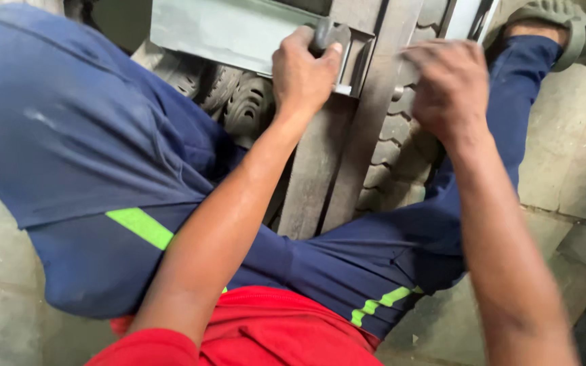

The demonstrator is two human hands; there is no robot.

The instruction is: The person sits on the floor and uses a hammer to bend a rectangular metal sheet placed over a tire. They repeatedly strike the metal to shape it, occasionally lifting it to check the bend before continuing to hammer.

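The left hand [303, 71] is clenched around a dark tool handle [327, 34], pressed against a grey metal bar [320, 169] running far from between the knees. The right hand [450, 85], fingers curled, rests on the tyre tread [391, 149] just right of the bar. A grey metal sheet [218, 30] lies far left.

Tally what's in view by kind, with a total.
Hands: 2, left hand gripping a dark handle, right hand on the tyre
Tyres: 1, tyre
Long metal bars: 2, metal bars
Sandals: 1, sandal
Total: 6
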